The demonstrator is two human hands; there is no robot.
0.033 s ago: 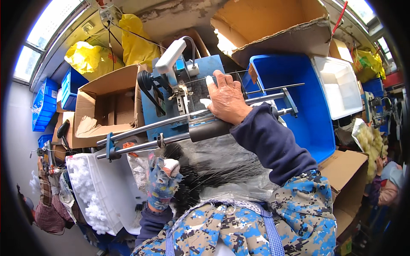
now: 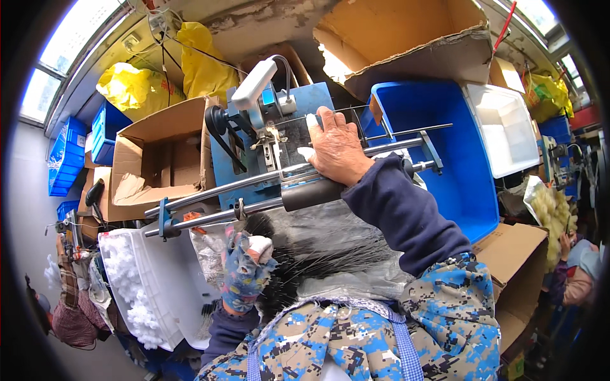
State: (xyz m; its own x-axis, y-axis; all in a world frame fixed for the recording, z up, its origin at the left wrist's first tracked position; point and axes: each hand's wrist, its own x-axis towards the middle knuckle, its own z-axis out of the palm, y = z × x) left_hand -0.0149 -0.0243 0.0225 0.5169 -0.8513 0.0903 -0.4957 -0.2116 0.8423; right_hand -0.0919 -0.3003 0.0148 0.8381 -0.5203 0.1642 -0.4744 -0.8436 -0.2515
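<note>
My right hand (image 2: 340, 146) lies palm down on the blue bench machine (image 2: 238, 184), fingers apart, with white wrapping on the thumb and index finger. Its palm rests by two metal rails (image 2: 257, 207) and a dark padded roller (image 2: 311, 193). Lower left, my left hand (image 2: 246, 270) wears a ragged blue patterned glove, white wrapping showing at its fingers. Those fingers look curled closed; whatever they hold is hidden. Right beside it lies a bundle of long black bristly strands (image 2: 298, 270), spread over clear plastic sheeting (image 2: 343, 228) in front of my lap.
A blue bin (image 2: 467, 190) stands right of the machine, a white tub (image 2: 505, 136) beyond it. Cardboard boxes (image 2: 159, 152) stand left and behind. At lower left, a white container (image 2: 149, 279) holds fluffy white tufts. Other people (image 2: 79, 311) work at both far sides.
My left hand has shifted slightly to the right, toward the black strands. The right hand stays in place on the machine.
</note>
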